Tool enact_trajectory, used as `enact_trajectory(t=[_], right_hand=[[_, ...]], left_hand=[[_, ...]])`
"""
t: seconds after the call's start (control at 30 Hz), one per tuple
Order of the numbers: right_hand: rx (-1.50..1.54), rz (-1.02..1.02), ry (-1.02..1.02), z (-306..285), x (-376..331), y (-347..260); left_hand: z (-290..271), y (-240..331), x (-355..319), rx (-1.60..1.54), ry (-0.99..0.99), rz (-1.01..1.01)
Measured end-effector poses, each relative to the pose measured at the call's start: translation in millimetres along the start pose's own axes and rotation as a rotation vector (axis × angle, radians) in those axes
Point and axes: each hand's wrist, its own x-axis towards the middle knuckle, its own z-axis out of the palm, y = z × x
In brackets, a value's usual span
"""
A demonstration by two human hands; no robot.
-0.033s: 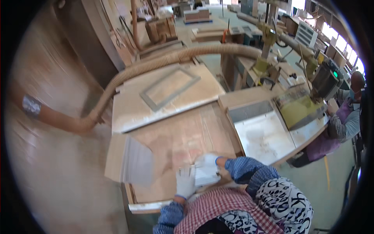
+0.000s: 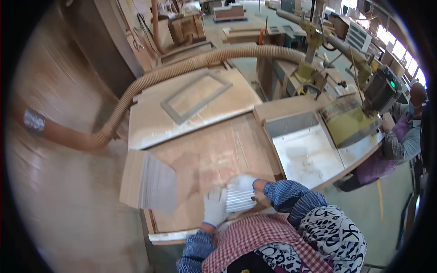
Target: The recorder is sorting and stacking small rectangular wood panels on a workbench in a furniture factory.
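A small stack of white strips (image 2: 240, 201) is between my hands at the near edge of the wooden work table (image 2: 209, 141). Its long edges show as several parallel lines. My left hand (image 2: 215, 209), in a white knit glove, is pressed to the stack's left end, its fingers pointing away from me. My right hand (image 2: 241, 182), gloved too with a blue cuff, curls over the far side of the strips. The fingertips under the stack are hidden. To the left a taller stack of thin panels (image 2: 157, 184) stands on the table, pale edges toward me.
A grey rectangular frame (image 2: 196, 98) lies on the raised board (image 2: 141, 123) behind. A ribbed hose (image 2: 182, 67) arches across the far side. On the right stands a machine (image 2: 348, 120) beside a white metal plate (image 2: 300, 154). A co-worker (image 2: 403, 136) is at the far right.
The strips' separate edges now show as lines, where a blurred white surface showed before. My hands stay at the stack with little movement. The whole view has shifted slightly.
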Motion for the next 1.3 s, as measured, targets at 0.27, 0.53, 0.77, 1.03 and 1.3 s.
enact_trajectory(t=[0.27,0.53,0.77,1.03,1.3], right_hand=[[0.283,0.299,0.259,-11.7,-55.6,-21.8],[0.588,0.304,0.717,45.0,-121.9,-31.9],[0.609,0.326,0.653,51.9,-104.6,-35.3],[0.468,0.285,0.566,22.7,-84.6,-41.4],[-0.822,0.023,0.583,-152.8,-13.6,-17.0]], left_hand=[[-0.7,-10.1,4.6,0.022,0.085,0.243],[-10.4,-23.9,-4.8,0.045,-0.030,0.231],[9.0,-25.7,1.4,-0.168,0.047,0.211],[19.0,-36.0,-8.4,-0.183,0.133,0.162],[11.6,-37.7,-16.6,-0.132,0.162,0.107]])
